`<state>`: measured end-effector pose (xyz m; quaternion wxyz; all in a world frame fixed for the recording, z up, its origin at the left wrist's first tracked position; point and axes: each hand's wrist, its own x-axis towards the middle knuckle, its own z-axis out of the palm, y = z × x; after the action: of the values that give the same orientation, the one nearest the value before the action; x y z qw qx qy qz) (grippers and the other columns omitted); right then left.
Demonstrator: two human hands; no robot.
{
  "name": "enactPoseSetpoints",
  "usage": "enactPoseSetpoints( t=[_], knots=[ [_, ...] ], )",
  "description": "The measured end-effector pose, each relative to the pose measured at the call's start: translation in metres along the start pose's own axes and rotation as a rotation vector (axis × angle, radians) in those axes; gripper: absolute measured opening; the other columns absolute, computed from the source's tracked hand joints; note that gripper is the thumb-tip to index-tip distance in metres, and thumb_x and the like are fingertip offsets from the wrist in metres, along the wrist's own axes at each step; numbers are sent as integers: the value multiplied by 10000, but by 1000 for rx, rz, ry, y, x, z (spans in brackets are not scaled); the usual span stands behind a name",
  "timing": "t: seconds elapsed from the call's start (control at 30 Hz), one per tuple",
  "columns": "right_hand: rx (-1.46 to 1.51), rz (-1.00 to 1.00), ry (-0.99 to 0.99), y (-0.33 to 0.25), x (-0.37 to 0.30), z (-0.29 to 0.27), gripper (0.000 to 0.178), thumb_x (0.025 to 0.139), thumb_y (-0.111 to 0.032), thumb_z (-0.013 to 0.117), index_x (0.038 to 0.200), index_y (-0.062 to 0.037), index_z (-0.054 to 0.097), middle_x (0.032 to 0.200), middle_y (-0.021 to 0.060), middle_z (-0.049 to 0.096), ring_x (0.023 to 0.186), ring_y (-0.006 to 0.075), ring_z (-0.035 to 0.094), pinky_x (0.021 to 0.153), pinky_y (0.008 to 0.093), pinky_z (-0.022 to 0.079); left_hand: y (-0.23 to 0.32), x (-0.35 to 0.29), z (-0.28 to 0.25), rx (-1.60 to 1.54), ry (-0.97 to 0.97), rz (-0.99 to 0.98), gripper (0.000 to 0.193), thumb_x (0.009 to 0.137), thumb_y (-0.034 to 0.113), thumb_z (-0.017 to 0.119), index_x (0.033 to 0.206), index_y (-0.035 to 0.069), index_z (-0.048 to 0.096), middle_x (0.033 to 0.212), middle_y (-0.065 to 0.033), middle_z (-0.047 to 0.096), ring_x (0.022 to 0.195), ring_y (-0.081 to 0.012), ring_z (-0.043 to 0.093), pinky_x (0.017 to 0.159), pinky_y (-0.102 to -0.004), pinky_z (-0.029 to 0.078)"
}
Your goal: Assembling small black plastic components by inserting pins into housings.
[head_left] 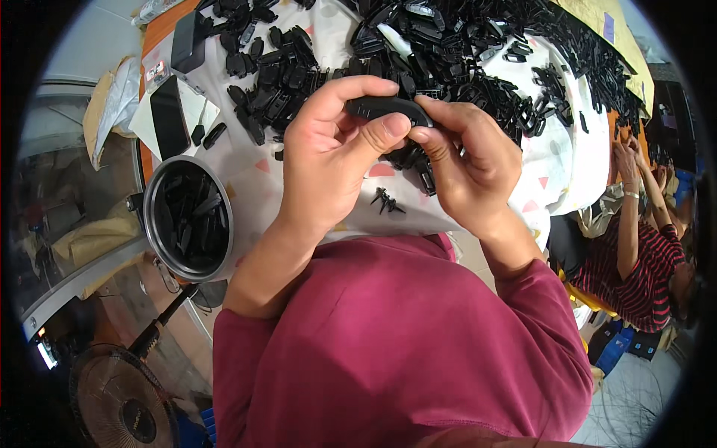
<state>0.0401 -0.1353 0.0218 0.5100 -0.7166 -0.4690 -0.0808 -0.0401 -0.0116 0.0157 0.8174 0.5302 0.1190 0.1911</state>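
Above the table, both my hands hold one small, elongated black plastic piece (pixel 385 109) with a curved outline and small notches along its side. My left hand (pixel 332 145) pinches its left part between thumb and fingers. The right end is gripped by the thumb and index finger of my right hand (pixel 474 157). Just beyond my hands lies a wide heap of similar black plastic parts (pixel 276 78), some under my fingers and hidden. A few tiny dark pieces like screws (pixel 387 201) lie on the cloth between my forearms.
A patterned white tablecloth (pixel 258 187) covers the table. On the left are a round metal-rimmed bowl (pixel 153 224) of black parts, a phone (pixel 170 118) and a dark box (pixel 188 41). A fan (pixel 134 414) stands lower left. At right, another person in a striped shirt (pixel 635 276) reaches to the table.
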Motion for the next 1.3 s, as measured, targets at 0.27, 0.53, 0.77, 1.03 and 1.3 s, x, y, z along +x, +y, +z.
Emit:
enactPoseSetpoints(
  t=[0.27,0.53,0.77,1.03,1.3],
  knots=[
    [13,67,-49,6,-8,8,357,716,-27,669,1033,66,534,765,105,593,655,142,605,575,223,482,-5,2,-1,-86,51,-54,231,778,135,645,935,9,533,735,-18,566,590,-50,531,542,-171,471],
    [217,276,-115,6,-26,13,379,764,10,607,1119,58,482,911,121,588,719,156,625,641,238,499,-27,6,-15,-24,62,-174,216,808,176,615,943,37,521,761,-15,548,600,-65,526,535,-191,446],
    [-614,500,-16,126,-10,-53,218,762,-244,602,898,-79,644,808,148,608,732,289,596,643,362,464,-36,16,-61,-258,278,-216,75,855,112,508,878,52,470,888,-135,591,791,-224,576,756,-339,455],
    [-672,674,-264,134,3,-60,299,756,-350,592,865,-75,633,785,150,622,766,310,596,656,378,455,-58,45,-38,763,165,-53,207,762,22,532,961,44,587,935,-80,610,635,-131,558,598,-254,450],
    [429,970,90,117,9,-66,283,897,-259,445,1078,-43,474,718,70,572,488,104,509,379,180,383,-67,55,-25,1462,-280,346,159,713,120,619,869,95,609,1018,-41,583,729,-260,597,644,-358,473]
  ],
)
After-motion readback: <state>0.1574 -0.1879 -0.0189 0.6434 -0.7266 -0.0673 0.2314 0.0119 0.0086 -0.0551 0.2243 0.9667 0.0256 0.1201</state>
